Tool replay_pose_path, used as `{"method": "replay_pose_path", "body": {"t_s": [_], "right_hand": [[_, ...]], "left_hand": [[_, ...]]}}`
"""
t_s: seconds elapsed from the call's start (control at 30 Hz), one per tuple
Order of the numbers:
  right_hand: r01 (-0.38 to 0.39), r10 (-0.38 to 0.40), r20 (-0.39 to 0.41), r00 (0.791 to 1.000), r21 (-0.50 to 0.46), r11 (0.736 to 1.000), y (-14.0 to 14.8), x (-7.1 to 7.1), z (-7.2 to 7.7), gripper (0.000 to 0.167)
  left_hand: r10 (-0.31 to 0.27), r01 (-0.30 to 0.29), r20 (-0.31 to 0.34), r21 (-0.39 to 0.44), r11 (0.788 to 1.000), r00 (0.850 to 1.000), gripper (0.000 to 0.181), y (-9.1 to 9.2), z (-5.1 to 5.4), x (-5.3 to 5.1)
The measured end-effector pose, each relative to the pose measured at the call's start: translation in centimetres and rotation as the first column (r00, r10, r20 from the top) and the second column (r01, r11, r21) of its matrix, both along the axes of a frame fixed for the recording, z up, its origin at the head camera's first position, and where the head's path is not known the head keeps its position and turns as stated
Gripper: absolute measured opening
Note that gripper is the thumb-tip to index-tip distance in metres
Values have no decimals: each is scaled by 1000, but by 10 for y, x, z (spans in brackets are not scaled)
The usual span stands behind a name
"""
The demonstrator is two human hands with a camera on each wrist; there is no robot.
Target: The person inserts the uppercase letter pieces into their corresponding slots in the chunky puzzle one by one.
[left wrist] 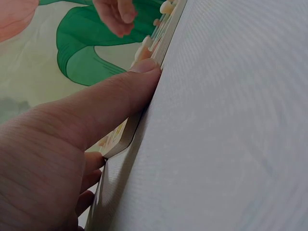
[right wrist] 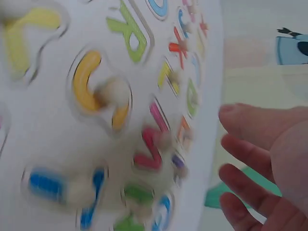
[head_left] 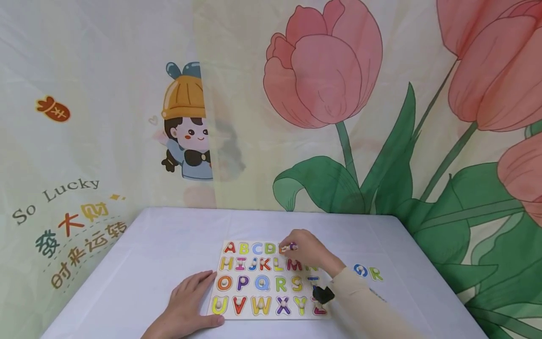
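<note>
A wooden alphabet puzzle board (head_left: 271, 319) with knobbed, coloured letters lies on the white table. My left hand (head_left: 186, 301) rests along its left edge, fingers extended, with the thumb (left wrist: 120, 98) against the near edge by the corner. Over the far right of the board is my right hand (head_left: 308, 249), beside the purple letter F (head_left: 292, 246) in the top row. In the right wrist view the fingers (right wrist: 250, 154) are loosely spread and hold nothing. The purple F (right wrist: 178, 161) sits near the orange E (right wrist: 184, 131). No knob shows on the blue G place (right wrist: 162, 211).
To the right of the board lie a blue letter (head_left: 360, 270) and a green letter R (head_left: 376, 274) on the table. Another small piece (head_left: 378, 294) is partly hidden by the right sleeve (head_left: 360, 296). A printed cloth (head_left: 237, 141) hangs behind the table.
</note>
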State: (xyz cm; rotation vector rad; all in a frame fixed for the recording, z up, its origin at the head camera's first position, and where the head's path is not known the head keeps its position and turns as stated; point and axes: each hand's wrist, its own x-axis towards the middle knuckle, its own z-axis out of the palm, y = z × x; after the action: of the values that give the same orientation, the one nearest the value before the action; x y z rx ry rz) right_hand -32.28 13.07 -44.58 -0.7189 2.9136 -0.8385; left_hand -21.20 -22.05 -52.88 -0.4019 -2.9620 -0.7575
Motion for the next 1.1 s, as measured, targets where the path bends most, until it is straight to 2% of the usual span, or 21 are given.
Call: {"method": "replay_pose_path", "body": {"t_s": [0.17,0.37,0.6,0.73,0.93,1.1], "right_hand": [[-92,93,-32,995,22,995,47,18,15,24],[-83,85,-52,995,54,995,100,42,17,21],[-70,73,-34,997,78,994,147,72,0,19],[-60,61,-22,998,67,996,163,83,-13,18],[-65,74,-105,992,90,994,181,90,-33,16],[-117,119,-184,976,22,993,187,92,-46,12]], "left_hand": [[0,0,-14,-11,1000,1000,121,1,-2,-1],[0,0,7,-12,1000,1000,121,1,-2,0],[2,-2,6,-1,1000,1000,121,2,1,-1],[7,-7,14,-2,1000,1000,121,2,2,-1],[9,-9,17,-1,1000,1000,121,2,0,-2],[14,-14,30,0,1000,999,121,2,1,-2]]}}
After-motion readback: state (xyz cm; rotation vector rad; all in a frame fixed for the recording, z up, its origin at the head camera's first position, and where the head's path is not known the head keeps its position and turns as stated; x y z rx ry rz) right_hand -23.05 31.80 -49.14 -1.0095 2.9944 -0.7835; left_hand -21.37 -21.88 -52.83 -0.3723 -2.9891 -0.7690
